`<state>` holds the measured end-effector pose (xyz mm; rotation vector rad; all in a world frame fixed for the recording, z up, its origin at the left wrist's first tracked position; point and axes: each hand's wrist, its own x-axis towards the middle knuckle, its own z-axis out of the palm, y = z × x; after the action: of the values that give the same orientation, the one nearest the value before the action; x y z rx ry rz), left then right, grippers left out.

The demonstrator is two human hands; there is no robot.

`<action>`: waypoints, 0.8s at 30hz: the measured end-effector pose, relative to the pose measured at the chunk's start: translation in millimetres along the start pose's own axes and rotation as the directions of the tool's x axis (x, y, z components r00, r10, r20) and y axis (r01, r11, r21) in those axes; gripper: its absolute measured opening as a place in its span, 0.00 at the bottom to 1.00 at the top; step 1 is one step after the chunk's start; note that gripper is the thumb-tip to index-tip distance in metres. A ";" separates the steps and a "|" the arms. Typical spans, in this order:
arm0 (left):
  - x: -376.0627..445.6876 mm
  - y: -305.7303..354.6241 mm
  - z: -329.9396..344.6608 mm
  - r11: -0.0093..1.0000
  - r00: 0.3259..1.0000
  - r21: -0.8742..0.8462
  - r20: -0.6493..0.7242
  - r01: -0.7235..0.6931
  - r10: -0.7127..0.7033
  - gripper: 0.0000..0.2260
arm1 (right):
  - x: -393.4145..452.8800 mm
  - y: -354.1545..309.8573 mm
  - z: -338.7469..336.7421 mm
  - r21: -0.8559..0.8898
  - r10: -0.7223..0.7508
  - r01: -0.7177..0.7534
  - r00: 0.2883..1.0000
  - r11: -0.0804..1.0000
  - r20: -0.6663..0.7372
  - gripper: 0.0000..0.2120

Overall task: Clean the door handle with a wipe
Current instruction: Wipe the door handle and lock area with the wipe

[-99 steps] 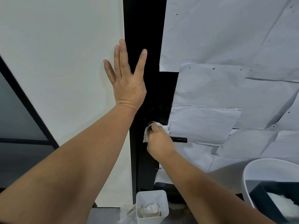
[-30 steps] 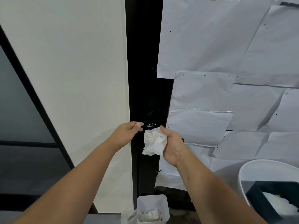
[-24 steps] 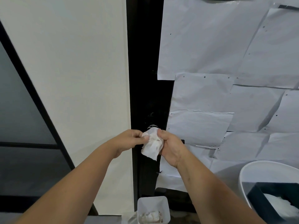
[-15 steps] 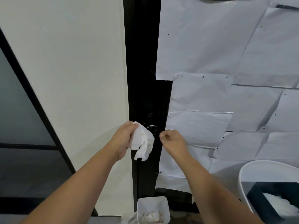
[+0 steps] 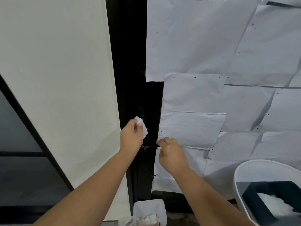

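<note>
My left hand [image 5: 131, 139] is closed around a crumpled white wipe [image 5: 142, 126] and presses it against the black door frame [image 5: 135, 79], at the round base of the handle. The black lever handle [image 5: 150, 145] runs rightward from there; it is dark against the frame and hard to make out. My right hand [image 5: 171, 154] sits just right of the left, fingers curled over the outer end of the handle, which it hides.
White paper sheets [image 5: 211, 62] cover the door to the right of the frame. A small white bin [image 5: 138, 209] with used wipes stands below. A white tub [image 5: 241, 173] holding a dark box of wipes is at the lower right. A cream wall fills the left.
The wipe passed from my right hand to my left hand. My left hand then carried it up against the handle's base, and my right hand moved onto the handle's outer end.
</note>
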<state>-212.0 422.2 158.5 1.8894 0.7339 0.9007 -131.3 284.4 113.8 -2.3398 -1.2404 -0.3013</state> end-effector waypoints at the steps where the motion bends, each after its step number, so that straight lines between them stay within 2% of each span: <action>1: 1.8 -1.9 2.3 0.999 0.999 -0.043 0.011 0.033 -0.033 0.07 | -0.1 0.8 0.1 0.008 -0.005 0.005 1.000 1.000 -0.001 0.22; 3: 5.5 -4.7 6.5 1.000 1.000 0.023 0.006 -0.005 0.005 0.08 | -0.5 0.7 -0.3 0.023 -0.007 0.008 1.000 1.000 -0.003 0.22; 5: 9.4 -7.0 9.3 0.977 0.994 0.188 -0.015 -0.104 0.109 0.11 | 0.1 -0.3 -1.3 0.043 -0.002 0.002 1.000 0.999 0.001 0.22; 7: 12.6 -10.6 13.3 0.920 0.979 0.334 0.058 -0.205 0.197 0.15 | 1.9 -0.9 -1.9 0.053 0.011 -0.012 1.000 0.999 0.005 0.21; 10: 15.5 -20.6 15.3 0.711 0.922 0.588 0.280 -0.386 0.268 0.14 | 4.2 -1.1 -1.1 0.057 0.028 -0.028 1.000 0.998 -0.002 0.20; 12: 17.3 -28.3 12.9 0.562 0.870 0.664 0.384 -0.493 0.309 0.16 | 4.4 -1.2 -1.0 0.052 0.025 -0.025 1.000 0.998 -0.002 0.19; 15: 22.3 -31.2 13.6 0.452 0.834 0.702 0.495 -0.550 0.245 0.20 | 4.9 -0.4 -1.5 0.044 0.016 -0.016 1.000 0.999 -0.003 0.19; 18: 30.1 -26.5 19.6 0.366 0.810 0.723 0.544 -0.586 0.220 0.22 | 5.3 -0.1 -0.6 0.039 0.022 -0.022 1.000 0.999 -0.003 0.19; 22: 34.0 -26.5 24.5 0.384 0.834 0.741 0.507 -0.551 0.218 0.22 | 6.6 -0.2 -0.2 0.027 0.027 -0.027 1.000 0.999 0.009 0.18; 24: 31.1 -31.8 27.2 0.426 0.853 0.739 0.470 -0.521 0.229 0.22 | 6.6 0.1 -0.9 0.019 0.024 -0.024 1.000 1.000 0.012 0.19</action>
<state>-176.3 447.3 129.9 3.1279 0.5908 0.4631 -127.5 288.7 117.2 -2.3419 -1.2144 -0.2671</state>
